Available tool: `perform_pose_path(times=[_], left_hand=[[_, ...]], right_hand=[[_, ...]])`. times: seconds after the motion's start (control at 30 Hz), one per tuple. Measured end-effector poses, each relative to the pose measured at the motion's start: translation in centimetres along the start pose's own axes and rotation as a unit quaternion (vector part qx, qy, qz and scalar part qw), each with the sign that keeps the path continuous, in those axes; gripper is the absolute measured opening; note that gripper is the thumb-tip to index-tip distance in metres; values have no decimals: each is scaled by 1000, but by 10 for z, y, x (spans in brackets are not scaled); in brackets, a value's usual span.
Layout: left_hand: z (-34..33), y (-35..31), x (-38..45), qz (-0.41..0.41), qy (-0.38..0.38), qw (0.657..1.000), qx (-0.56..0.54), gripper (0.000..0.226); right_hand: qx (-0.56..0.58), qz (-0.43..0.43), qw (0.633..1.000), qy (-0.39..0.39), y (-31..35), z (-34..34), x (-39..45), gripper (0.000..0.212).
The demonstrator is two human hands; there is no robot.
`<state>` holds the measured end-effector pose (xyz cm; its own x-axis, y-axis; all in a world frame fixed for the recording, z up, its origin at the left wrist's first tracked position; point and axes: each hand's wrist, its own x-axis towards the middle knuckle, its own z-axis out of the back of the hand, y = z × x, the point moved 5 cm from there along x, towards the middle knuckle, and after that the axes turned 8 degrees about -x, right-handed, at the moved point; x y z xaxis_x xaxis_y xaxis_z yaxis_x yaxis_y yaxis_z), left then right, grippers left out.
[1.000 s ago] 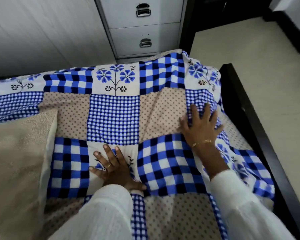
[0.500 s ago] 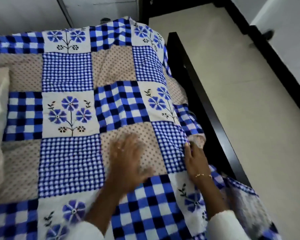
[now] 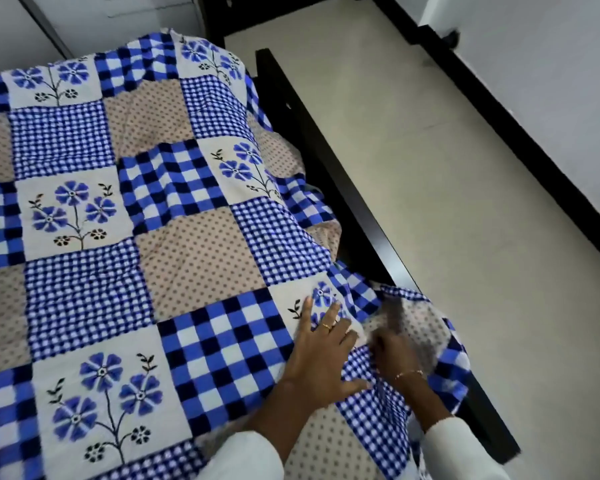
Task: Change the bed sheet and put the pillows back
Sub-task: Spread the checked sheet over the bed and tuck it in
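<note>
While your left hand presses flat on the bed sheet with fingers spread, your right hand pinches its bunched edge just beside — the sheet covers the mattress and spills over the dark bed frame.

Both arms wore white long sleeves ending above the wrists. The left hand carried a gold ring on one finger; the right hand had a thin gold bracelet at its wrist.
</note>
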<state>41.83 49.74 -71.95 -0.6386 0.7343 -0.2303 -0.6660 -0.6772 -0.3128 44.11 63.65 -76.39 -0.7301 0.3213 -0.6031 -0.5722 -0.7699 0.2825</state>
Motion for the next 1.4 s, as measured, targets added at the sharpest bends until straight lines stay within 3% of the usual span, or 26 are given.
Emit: perform_pose_path(times=[0.17,0.43,0.53,0.6,0.7,0.77,0.87,0.93,0.97,1.03,1.07,1.13,1.17,1.2,1.27,1.3,1.4], left_hand=[[-11,-41,-28,-11,-64,998,-8,68],[-45,-43,-158,10,-121,992,-35,87],[-66,-41,-197,34,-81,996,-19,93],[-74,-46,-209,32,-63,997,-18,95],[-62,-55,-222,40,-99,989,-99,74],[-44,-51,-231,97,-159,954,-236,61],[-18,-27,-255,213,-262,870,-359,48],[0,-2,-279,319,-365,781,-393,34],[5,15,-300,394,-414,701,-426,31],[-5,47,-347,512,-485,474,-528,39],[-14,61,-368,525,-504,349,-590,48],[-33,85,-410,467,-535,134,-691,57],[-37,95,-431,421,-556,64,-714,61],[-34,99,-444,393,-574,15,-718,66],[-30,113,-489,393,-641,-45,-658,72],[-26,122,-515,389,-668,-53,-632,70],[-7,141,-555,329,-670,-22,-665,43]], right_hand=[[7,-153,985,-75,-17,5,-26,33],[160,-190,952,-178,-51,-27,-101,34],[144,-260,947,-119,-63,-64,-142,58],[174,-269,942,-96,-62,-83,-162,62],[137,-259,933,-207,-44,-75,-190,55],[96,-194,939,-269,-13,-62,-207,48],[68,-61,957,-274,56,-70,-227,47],[78,18,958,-277,102,-85,-240,40],[92,63,957,-266,128,-96,-248,36],[121,147,963,-190,181,-129,-265,32],[139,174,967,-124,204,-148,-271,31],[178,217,960,5,252,-189,-291,30],[197,220,953,66,273,-207,-301,31],[230,207,944,118,285,-216,-307,33],[306,183,905,230,315,-240,-327,42],[330,172,890,262,329,-253,-337,48],[351,153,883,270,348,-274,-347,62]])
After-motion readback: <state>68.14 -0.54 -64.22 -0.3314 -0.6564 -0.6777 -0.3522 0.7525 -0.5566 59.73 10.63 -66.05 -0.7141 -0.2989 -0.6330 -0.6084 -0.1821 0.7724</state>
